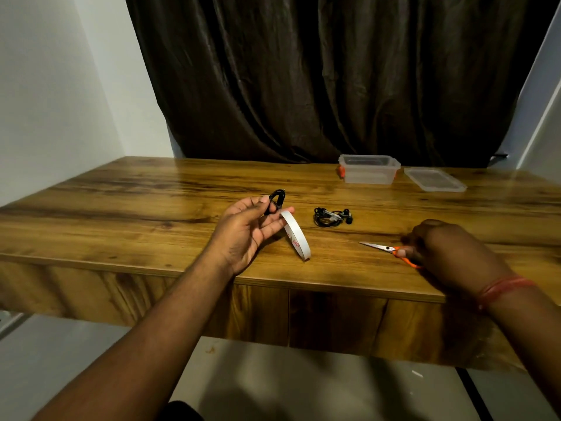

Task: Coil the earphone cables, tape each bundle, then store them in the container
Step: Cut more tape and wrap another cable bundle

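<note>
My left hand (pixel 246 230) pinches one coiled black earphone bundle (pixel 275 202), and the white tape roll (pixel 296 235) hangs from its fingers. My right hand (pixel 449 253) grips the orange scissors (pixel 394 250) on the table (pixel 151 208), blades closed. Between my hands, a little farther, lies a second coiled earphone (pixel 332 217); whether it is taped I cannot tell. Far beyond my right hand stands the open container (pixel 368 170), its lid (pixel 434 179) beside it. I judge taping and storing are still left.

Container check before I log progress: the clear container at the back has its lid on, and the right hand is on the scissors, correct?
Not quite. The head view shows the container open, its lid lying beside it on the table. The right hand is on the scissors.
</note>
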